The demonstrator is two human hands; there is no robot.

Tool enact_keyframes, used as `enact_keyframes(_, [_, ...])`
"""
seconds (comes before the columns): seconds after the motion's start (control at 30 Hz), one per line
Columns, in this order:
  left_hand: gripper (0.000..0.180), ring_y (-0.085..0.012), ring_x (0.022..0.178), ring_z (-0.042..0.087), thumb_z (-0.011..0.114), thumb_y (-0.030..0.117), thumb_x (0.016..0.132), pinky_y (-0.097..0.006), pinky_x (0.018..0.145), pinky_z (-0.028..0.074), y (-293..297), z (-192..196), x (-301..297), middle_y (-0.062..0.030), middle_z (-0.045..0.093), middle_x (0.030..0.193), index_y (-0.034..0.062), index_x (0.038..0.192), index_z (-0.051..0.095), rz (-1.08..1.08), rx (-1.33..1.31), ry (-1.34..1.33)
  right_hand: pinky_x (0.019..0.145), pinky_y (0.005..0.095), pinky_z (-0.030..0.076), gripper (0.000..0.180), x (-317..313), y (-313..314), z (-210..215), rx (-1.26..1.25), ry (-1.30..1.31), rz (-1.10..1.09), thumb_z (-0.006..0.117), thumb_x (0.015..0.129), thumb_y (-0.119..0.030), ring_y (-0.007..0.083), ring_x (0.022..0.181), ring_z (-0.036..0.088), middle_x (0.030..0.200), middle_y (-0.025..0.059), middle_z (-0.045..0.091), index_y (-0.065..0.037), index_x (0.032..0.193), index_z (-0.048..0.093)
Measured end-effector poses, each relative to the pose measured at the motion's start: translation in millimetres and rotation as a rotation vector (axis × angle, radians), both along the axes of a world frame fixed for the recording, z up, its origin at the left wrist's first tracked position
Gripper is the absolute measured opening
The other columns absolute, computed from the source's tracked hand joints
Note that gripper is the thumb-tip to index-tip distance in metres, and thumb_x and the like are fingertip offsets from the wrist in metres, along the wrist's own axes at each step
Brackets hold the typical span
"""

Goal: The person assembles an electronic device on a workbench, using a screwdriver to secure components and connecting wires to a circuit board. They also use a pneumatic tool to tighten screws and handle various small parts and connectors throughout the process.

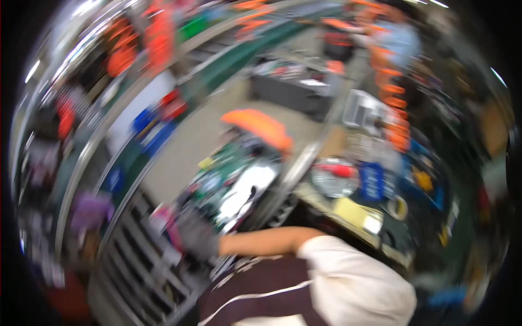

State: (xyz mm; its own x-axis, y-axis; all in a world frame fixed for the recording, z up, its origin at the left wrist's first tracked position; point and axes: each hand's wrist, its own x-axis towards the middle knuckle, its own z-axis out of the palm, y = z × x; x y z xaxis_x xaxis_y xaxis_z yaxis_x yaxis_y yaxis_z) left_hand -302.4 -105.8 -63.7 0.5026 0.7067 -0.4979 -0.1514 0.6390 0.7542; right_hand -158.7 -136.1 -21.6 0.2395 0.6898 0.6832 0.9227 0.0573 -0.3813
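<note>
My right hand (197,234), in a dark grey glove, reaches across my body from the right. Motion smears its fingers, so I cannot tell whether they grip anything. Right beside it is a blurred pink and magenta thing (169,227) whose kind I cannot make out. Just beyond the glove lies an opened electronic unit with green circuit boards (217,173) and a shiny metal plate (247,187). An orange curved piece (258,126) sits at the unit's far end. My left hand cannot be made out anywhere.
A grey slatted rack (136,266) stands at lower left. Farther along the line is a dark grey bin (291,89) of parts. On the right-hand bench are a round clear dish (334,182), a blue box (372,181), a yellow pad (353,214) and a tape roll (398,207). An orange coiled hose (397,117) hangs beyond.
</note>
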Motion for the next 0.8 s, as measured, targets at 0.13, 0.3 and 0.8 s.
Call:
enact_keyframes(0.13, [0.015,-0.0079,0.056,0.044,0.045,0.025,0.09,-0.022,0.048,0.036,0.0,-14.4,-23.1,0.0001,0.048,0.067,0.0123,0.086,0.052,-0.11,-0.134,-0.302,0.085,0.0467,0.037,0.017,15.9,-7.1,14.4,-0.101,-0.027,0.116,0.066,0.055,-0.019,0.0271,0.093,0.055,0.082,0.0051,0.06,-0.014,0.071,0.063])
enact_keyframes(0.3, [0.016,-0.0106,0.052,0.041,0.044,0.023,0.088,-0.026,0.046,0.032,-29.1,31.5,6.9,0.0,0.043,0.061,0.0111,0.083,0.052,0.271,-0.035,0.085,0.094,0.0464,0.033,0.021,16.8,-6.0,17.8,-0.013,0.08,0.177,0.064,0.061,-0.017,0.0247,0.098,0.053,0.091,0.004,0.061,-0.013,0.082,0.066])
enact_keyframes(0.8, [0.019,-0.0202,0.076,0.051,0.045,0.014,0.091,-0.032,0.072,0.044,-44.0,-12.2,30.6,-0.0108,0.052,0.081,-0.0015,0.087,0.054,0.458,0.565,0.3,0.092,0.0481,0.036,0.033,21.7,-8.0,6.6,-0.049,-0.07,0.299,0.069,0.068,-0.021,0.0401,0.101,0.051,0.098,0.0175,0.063,-0.003,0.095,0.065])
